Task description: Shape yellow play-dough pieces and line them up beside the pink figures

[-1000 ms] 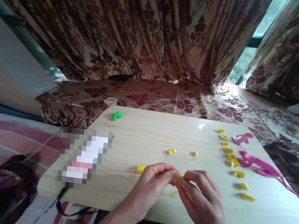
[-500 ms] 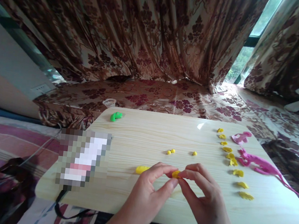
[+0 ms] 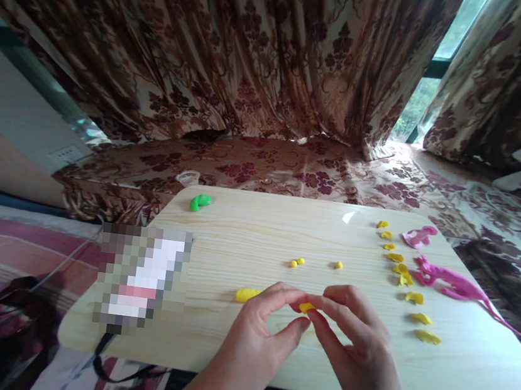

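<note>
Over the front of the table, my left hand (image 3: 264, 341) and my right hand (image 3: 359, 340) meet at a small flattened piece of yellow modelling clay (image 3: 307, 308). My right thumb and fingers pinch it. My left index finger touches it, and my left thumb is just below. A yellow clay roll (image 3: 247, 295) lies beside my left hand, partly hidden by it. Beyond my hands are a pair of small yellow balls (image 3: 297, 263) and a single yellow ball (image 3: 338, 265). To the right, several thin yellow clay pieces (image 3: 422, 319) lie in a line.
A long pink clay figure (image 3: 461, 285) and a smaller pink piece (image 3: 420, 237) lie on the right of the wooden table (image 3: 247, 225). A green clay piece (image 3: 200, 202) sits at the far left. A blurred-out device (image 3: 150, 279) with a black strap lies at the left edge.
My left thumb has come slightly away from the yellow piece, which has tilted in my fingers. The view has shifted a little; the things on the table stay put.
</note>
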The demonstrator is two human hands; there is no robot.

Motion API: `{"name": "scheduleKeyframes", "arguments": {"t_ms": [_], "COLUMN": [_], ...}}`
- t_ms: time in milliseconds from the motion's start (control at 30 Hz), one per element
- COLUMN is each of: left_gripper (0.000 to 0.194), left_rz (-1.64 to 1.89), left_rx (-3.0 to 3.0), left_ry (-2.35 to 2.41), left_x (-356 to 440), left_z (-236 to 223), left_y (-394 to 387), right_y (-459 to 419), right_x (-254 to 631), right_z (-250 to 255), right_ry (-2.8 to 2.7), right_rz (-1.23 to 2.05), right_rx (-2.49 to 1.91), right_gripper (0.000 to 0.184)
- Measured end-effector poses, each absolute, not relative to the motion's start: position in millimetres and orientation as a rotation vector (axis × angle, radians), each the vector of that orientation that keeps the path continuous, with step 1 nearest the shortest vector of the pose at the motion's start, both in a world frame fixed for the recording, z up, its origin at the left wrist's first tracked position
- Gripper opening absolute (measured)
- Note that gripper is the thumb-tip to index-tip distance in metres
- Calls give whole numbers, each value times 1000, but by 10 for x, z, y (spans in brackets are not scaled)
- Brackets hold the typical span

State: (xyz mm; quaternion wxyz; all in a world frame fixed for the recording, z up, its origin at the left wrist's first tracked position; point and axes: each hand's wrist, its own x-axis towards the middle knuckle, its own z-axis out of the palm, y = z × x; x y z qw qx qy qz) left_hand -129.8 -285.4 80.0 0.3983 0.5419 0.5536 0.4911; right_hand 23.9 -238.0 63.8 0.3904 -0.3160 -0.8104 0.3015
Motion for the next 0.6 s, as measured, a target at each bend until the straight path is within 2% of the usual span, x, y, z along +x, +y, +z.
{"name": "scheduleKeyframes", "arguments": {"t_ms": [167, 333, 600], "left_gripper": [35, 34, 19], "left_rz": [1247, 1231, 1266], "left_rx": [1359, 1277, 772], "left_ry": [1393, 1388, 1202], "left_x": [-1285, -1283, -1258], "left_z": [809, 790, 663], "left_y": [-2876, -2880, -2854], "right_y": [-2355, -2337, -2359], "right_x": [247, 265, 289], "right_z": [686, 706, 533], "right_ry": [-2089, -2107, -2107], "right_rz": [697, 695, 530], "right_rx": [-765, -763, -586], "right_gripper": [26, 20, 43]}}
